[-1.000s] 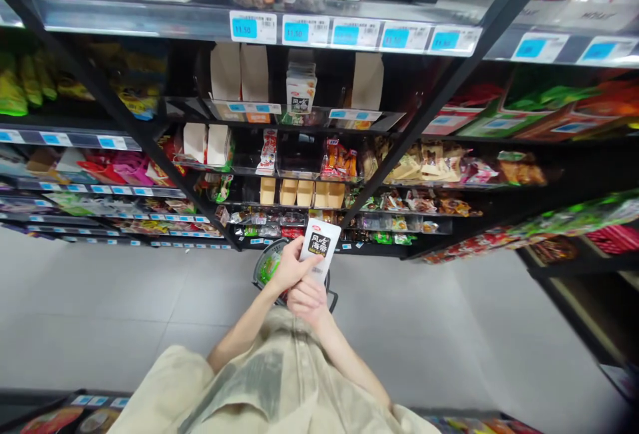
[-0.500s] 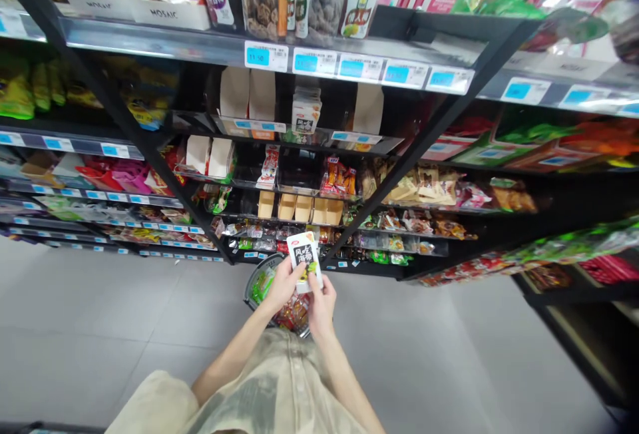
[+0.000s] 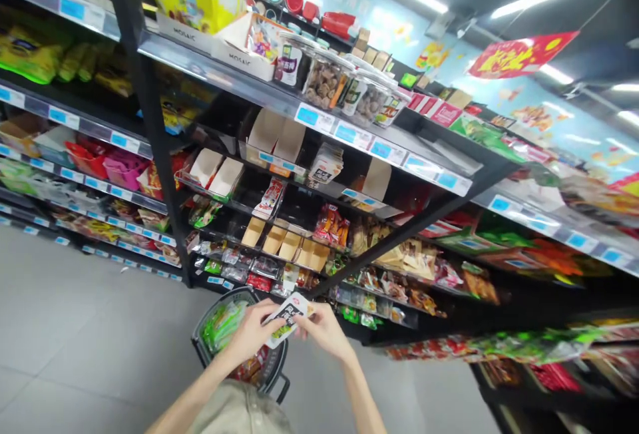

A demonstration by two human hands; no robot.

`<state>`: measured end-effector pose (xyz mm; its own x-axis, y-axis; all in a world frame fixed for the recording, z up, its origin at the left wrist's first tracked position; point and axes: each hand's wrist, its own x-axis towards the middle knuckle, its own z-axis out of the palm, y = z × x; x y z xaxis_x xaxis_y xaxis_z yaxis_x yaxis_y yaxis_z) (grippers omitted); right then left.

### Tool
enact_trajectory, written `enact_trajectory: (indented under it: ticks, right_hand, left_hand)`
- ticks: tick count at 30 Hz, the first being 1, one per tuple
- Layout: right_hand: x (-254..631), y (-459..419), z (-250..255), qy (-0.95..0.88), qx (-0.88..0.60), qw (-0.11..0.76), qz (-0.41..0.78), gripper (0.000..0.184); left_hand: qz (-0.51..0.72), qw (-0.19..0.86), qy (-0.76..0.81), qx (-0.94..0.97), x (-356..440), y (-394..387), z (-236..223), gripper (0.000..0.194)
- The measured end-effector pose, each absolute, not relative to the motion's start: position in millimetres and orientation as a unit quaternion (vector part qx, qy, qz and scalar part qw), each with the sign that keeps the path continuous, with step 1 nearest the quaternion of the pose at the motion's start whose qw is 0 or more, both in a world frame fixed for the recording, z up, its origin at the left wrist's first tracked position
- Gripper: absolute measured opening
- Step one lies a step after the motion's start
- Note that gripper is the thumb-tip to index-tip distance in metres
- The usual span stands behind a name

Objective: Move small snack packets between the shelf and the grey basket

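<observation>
A white snack packet [image 3: 288, 319] with black lettering and a green picture is tilted between my two hands. My left hand [image 3: 255, 329] grips its left side, thumb across the front. My right hand [image 3: 323, 327] pinches the right side, also with the thumb on the front. Below and left of the hands stands a dark shopping basket [image 3: 198, 347] on the floor, holding green packets [image 3: 227, 321] and reddish-brown packets [image 3: 252, 367]. Similar white packets [image 3: 327, 162] stand in a shelf box ahead.
Black shelving with snack bags runs across the front, its slanted upright [image 3: 399, 237] just beyond the hands. Plastic jars [image 3: 327, 81] line the top shelf. Another low shelf [image 3: 539, 381] is at the right. Grey floor [image 3: 84, 334] lies around the basket.
The view has tilted up and rolled, showing the ceiling and far wall. Both hands now appear lower in view, and the packet leans further to the right. Both hands still hold it.
</observation>
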<state>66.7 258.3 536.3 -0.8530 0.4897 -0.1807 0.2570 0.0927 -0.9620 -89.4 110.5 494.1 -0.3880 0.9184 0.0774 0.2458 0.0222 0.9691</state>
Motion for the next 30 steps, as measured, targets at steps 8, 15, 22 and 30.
enact_trajectory:
  ticks: [8,15,22,30]
  right_hand:
    - [56,347,639,-0.699,-0.325,0.546,0.329,0.039]
    - [-5,426,714,-0.78,-0.22,0.578,0.098,0.04]
    - [-62,487,736,-0.829,-0.241,0.505,0.005,0.046]
    - [-116,546,756,-0.847,-0.267,0.44,0.136,0.057]
  left_hand:
    - [0.564,0.3,0.66,0.396,-96,78,422,0.035]
    - [0.542,0.273,0.693,0.39,-120,39,324,0.049]
    - [0.512,0.233,0.718,0.41,-136,43,302,0.045]
    - [0.462,0.199,0.734,0.457,-129,55,300,0.044]
